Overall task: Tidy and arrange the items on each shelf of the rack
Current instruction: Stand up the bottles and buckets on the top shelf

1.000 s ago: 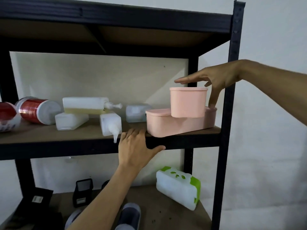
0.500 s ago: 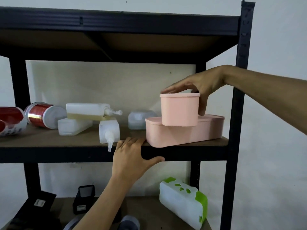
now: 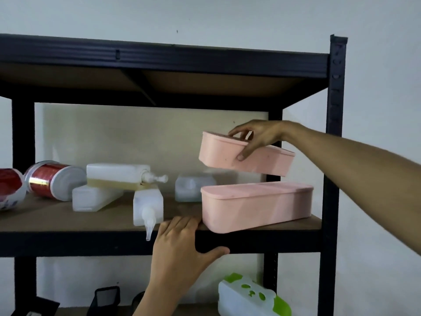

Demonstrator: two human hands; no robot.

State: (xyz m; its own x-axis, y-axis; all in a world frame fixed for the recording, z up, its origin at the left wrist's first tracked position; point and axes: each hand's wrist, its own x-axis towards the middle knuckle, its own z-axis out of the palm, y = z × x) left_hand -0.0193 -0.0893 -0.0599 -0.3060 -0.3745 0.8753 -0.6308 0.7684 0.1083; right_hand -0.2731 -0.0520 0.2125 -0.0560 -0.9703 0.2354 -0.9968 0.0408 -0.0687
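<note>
My right hand (image 3: 257,137) grips a pink lidded box (image 3: 262,159) from above and holds it tilted in the air over a longer pink box (image 3: 255,205). That longer box lies on the middle shelf (image 3: 68,221) at the right, one corner past the front edge. My left hand (image 3: 180,245) rests on the shelf's front edge, fingers on the board and thumb under the beam. White squeeze and pump bottles (image 3: 118,176) lie on their sides in the middle. Red cans (image 3: 52,180) lie at the left.
The black rack post (image 3: 332,156) stands just right of the pink boxes. A translucent jug (image 3: 193,187) sits at the back. On the lower shelf are a white and green container (image 3: 252,297) and dark items (image 3: 104,299). The upper shelf (image 3: 159,58) is close overhead.
My right hand closed on the upper pink box, lifted it off the longer box and turned it so its long side faces me. The left hand stayed on the shelf edge.
</note>
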